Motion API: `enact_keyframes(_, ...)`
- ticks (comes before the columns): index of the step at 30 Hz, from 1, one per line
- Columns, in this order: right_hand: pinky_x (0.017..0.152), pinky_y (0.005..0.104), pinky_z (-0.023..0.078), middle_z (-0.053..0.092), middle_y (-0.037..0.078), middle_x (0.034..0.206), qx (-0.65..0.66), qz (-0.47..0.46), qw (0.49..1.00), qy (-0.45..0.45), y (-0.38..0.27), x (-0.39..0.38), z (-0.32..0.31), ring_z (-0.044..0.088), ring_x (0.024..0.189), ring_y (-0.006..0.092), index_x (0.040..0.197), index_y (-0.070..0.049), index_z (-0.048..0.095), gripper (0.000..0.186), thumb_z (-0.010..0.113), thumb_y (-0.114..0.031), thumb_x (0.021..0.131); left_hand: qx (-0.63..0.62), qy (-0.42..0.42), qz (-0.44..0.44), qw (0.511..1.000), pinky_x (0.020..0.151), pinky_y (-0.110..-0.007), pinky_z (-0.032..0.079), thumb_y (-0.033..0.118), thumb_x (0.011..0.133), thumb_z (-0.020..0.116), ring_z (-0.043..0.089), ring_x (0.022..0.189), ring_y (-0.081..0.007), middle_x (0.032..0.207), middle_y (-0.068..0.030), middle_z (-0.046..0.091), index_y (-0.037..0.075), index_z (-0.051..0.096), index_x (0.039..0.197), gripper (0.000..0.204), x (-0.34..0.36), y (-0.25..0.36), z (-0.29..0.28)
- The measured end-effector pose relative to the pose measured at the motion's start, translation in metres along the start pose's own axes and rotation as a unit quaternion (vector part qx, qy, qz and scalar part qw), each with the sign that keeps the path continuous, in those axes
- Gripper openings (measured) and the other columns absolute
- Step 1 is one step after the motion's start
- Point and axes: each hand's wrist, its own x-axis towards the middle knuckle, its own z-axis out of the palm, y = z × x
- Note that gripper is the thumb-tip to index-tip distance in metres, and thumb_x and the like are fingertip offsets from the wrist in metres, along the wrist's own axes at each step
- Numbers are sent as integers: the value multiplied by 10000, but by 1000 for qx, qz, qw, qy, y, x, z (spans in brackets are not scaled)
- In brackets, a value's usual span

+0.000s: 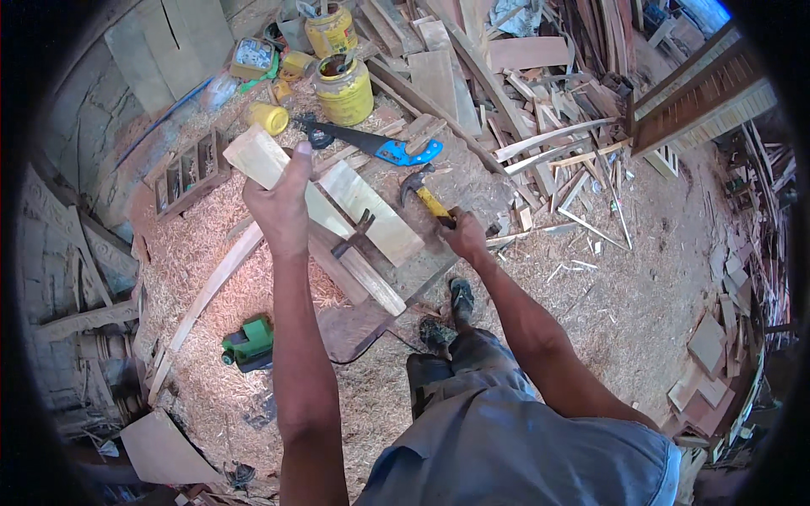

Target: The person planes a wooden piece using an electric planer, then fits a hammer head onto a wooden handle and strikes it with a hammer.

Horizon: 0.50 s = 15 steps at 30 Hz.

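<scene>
My left hand (283,202) is closed around the far end of a long pale wooden board (329,211), its thumb along the edge. The board slants down to the right over other planks. My right hand (464,234) grips a claw hammer (429,199) by its yellow and black handle, the metal head pointing away from me. A dark T-shaped metal piece (354,234) lies across the board between my hands; I cannot tell exactly what it is. Beside it rests a wider pale board (371,215). Beyond the boards lies a handsaw (371,143) with a blue handle.
A green power tool (249,341) sits among wood shavings on the left, near a curved wooden strip (207,295). A compartmented wooden box (192,174) lies farther off. Yellow tubs (344,91) stand at the back. Scrap wood (548,118) is heaped at the far right.
</scene>
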Motion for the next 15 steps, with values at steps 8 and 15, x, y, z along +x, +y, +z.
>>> enact_keyframes(8,715,423,519,673,211,827,177,103,979,-28,-50,-100,-90,668,741,336,1012,26,658,461,711,-383,805,-32,-8,1,999,641,-243,470,193,825,819,586,696,-83,793,-9,656,28,680,891,225,2,6,3)
enact_keyframes(15,593,418,481,622,152,711,213,-9,977,-25,-107,-136,-166,626,623,268,1066,-13,558,261,604,-251,968,-89,-38,-19,995,613,-244,478,220,808,826,592,656,-79,761,-14,655,37,680,857,239,6,-2,4)
